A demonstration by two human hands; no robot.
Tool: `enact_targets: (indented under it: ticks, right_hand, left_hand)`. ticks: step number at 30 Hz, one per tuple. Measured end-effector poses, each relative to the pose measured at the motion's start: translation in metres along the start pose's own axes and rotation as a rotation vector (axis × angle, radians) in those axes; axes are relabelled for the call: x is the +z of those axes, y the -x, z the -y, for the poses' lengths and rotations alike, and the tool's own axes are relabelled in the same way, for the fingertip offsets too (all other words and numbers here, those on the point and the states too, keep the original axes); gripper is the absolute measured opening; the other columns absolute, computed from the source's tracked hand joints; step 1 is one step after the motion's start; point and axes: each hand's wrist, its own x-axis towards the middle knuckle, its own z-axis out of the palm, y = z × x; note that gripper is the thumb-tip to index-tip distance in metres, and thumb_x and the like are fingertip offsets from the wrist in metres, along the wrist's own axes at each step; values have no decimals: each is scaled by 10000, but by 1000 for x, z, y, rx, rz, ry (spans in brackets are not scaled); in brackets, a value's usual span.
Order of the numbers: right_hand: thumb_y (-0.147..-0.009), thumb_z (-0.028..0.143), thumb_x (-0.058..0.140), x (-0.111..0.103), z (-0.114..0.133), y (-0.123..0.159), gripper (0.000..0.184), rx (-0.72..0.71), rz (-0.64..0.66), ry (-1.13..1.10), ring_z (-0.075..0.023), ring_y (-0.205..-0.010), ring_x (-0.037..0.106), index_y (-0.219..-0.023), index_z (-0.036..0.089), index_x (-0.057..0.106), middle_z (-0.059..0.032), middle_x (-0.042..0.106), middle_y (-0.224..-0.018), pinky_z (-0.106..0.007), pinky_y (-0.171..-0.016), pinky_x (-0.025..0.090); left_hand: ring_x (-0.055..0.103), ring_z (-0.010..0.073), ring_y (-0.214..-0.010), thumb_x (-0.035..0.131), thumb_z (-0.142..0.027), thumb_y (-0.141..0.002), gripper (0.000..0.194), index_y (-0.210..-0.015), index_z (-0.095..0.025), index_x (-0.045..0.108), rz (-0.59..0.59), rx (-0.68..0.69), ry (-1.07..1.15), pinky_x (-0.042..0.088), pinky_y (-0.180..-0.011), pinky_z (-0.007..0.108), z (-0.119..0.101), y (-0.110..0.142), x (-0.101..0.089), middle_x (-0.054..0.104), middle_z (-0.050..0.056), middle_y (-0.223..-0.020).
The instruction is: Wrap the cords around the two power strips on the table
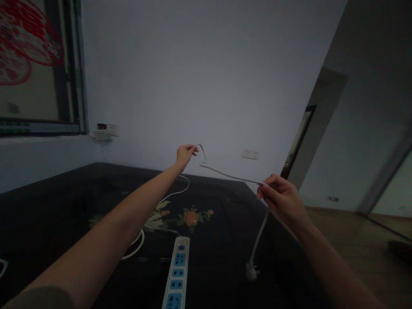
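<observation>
At six o'clock, the bottom edge cuts the power strip [176,274]. The left forearm [128,219] hides part of the white cable [231,176]. The plug [251,271], at five o'clock, is blurred. At four, one dark object [401,251] stays unrecognizable.

The cord [225,174] between the left fingers [192,147] and right fingers [272,194] is white; below them, the power strip [176,278] is white with blue sockets [177,284], the bench [219,246] black with an orange-pink, green-leaved flower pattern [191,218].

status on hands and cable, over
Left grip and right grip pinching thin white cable. White plug dangling below right grip. Long white blue-socketed power strip lying nearby. Nothing seen blocking.
</observation>
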Motion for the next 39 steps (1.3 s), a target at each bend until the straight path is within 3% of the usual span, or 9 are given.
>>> enact_targets:
  ticks: [5, 8, 15, 20, 23, 27, 31, 36, 39]
  right_hand:
    - [-772, 486, 644, -22, 16, -19, 295, -194, -267, -53, -47, -333, 348, -731, 211, 546, 18, 620, -605, -210, -342, 201]
    - [-727, 521, 670, -45, 16, -31, 340, -154, -380, -95, -55, -322, 360, -705, 202, 555, 23, 580, -558, -222, -324, 196]
    - [-707, 467, 698, -93, 4, -36, 315, 110, -315, -40, -32, -283, 249, -659, 201, 534, 39, 486, -451, -231, -317, 148]
    - [-551, 466, 797, -120, -4, -37, 374, 135, -330, 151, -68, -355, 366, -675, 148, 646, -34, 536, -489, -235, -335, 166]
    - [-527, 471, 807, -111, -11, -33, 403, 189, -276, 238, -75, -376, 395, -705, 131, 682, -29, 533, -494, -229, -347, 202]
    - [-571, 505, 776, -79, -12, -22, 406, 241, -216, 312, -59, -380, 368, -718, 140, 678, 5, 512, -486, -208, -362, 211]
    - [-603, 489, 769, -55, 6, -12, 375, 217, -192, 163, -43, -394, 314, -776, 170, 671, 37, 473, -483, -187, -375, 168]
    - [-735, 364, 685, -44, 32, -6, 194, 204, -5, 18, -36, -397, 300, -794, 179, 671, 25, 469, -514, -207, -388, 167]
    - [-775, 251, 616, -32, 36, -5, 142, 207, -4, -87, -22, -368, 261, -882, 182, 679, 27, 485, -532, -217, -381, 132]
  left_hand:
    - [549, 95, -479, 600, -231, -755, 154, -676, -120, 673, -10, 9, 1, 415, -562, 236, 12, 4, -22, 708, 75, -705]
    - [550, 94, -496, 613, -248, -751, 155, -692, -116, 669, -46, -9, 27, 408, -552, 228, 19, 7, -36, 709, 81, -712]
    - [477, 52, -479, 551, -298, -818, 205, -766, -117, 631, -227, -53, 173, 285, -445, 169, 28, -4, -82, 680, 63, -701]
    - [390, 23, -418, 549, -286, -836, 203, -729, -124, 605, -264, -27, 250, 240, -408, 167, 18, -17, -115, 619, 19, -650]
    - [372, 19, -409, 529, -276, -855, 205, -727, -130, 594, -295, -8, 263, 236, -397, 160, 8, -25, -127, 589, 6, -636]
    - [356, 21, -403, 487, -284, -876, 216, -751, -139, 587, -349, 22, 232, 238, -388, 152, -6, -37, -141, 570, -5, -636]
    - [318, 25, -387, 480, -290, -866, 231, -771, -128, 613, -374, 72, 112, 207, -382, 164, -12, -41, -147, 531, -24, -590]
    - [373, 49, -430, 509, -279, -828, 230, -783, -115, 665, -277, 91, -102, 253, -428, 174, 2, -27, -126, 549, -11, -557]
    - [420, 70, -470, 547, -293, -797, 232, -781, -112, 692, -143, 63, -218, 300, -469, 188, 21, -15, -102, 603, 17, -580]
